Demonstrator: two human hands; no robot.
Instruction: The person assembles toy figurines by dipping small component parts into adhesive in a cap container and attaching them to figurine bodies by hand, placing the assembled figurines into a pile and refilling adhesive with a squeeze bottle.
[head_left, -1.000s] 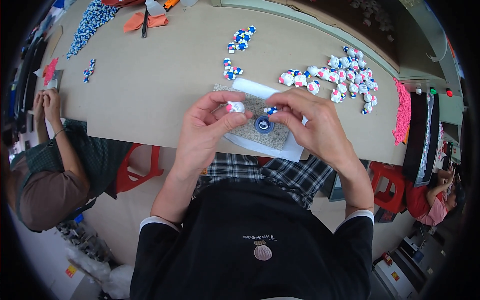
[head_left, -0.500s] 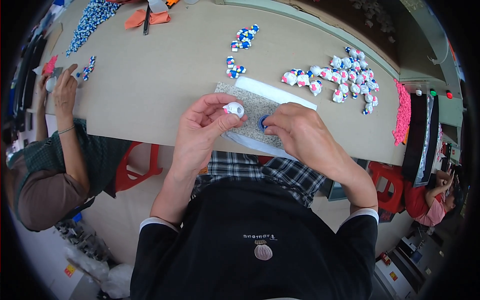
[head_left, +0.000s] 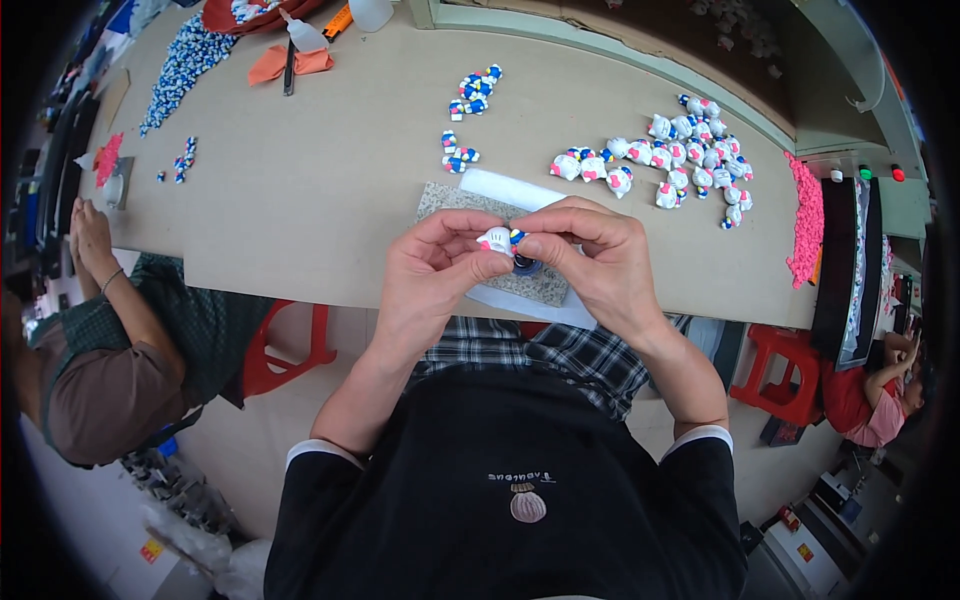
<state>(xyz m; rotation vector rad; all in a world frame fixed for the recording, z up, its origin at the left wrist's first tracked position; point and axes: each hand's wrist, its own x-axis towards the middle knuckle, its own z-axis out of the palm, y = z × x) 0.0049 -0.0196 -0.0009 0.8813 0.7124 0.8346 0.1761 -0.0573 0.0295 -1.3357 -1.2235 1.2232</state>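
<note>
Two hands, head view: I see both brought close together above the slab, each clamped on a small part.
Left hand [head_left: 430,258]: thumb and fingers pinch a white head piece [head_left: 494,240] with a pink detail.
Right hand [head_left: 597,250]: thumb and fingers pinch a small blue piece [head_left: 517,237] at the white head piece's right side (whether the two are joined, I cannot tell from here).
Blue pot [head_left: 527,268]: just below the fingertips, partly hidden from me.
Speckled slab [head_left: 437,202]: grey, near the front edge of the surface [head_left: 300,190], with a white sheet [head_left: 500,188] showing along its far side.
Blue clusters [head_left: 473,92]: small pieces beyond the slab.
White-headed figures [head_left: 662,156]: a loose group to the slab's right, touched with pink and blue.
Pink pile [head_left: 804,225]: a long strip at the surface's right end.
Blue-and-white heap [head_left: 190,65]: far left, near an orange cloth [head_left: 317,61].
Co-worker [head_left: 115,390]: seated at my left, arms raised beside the surface.
</note>
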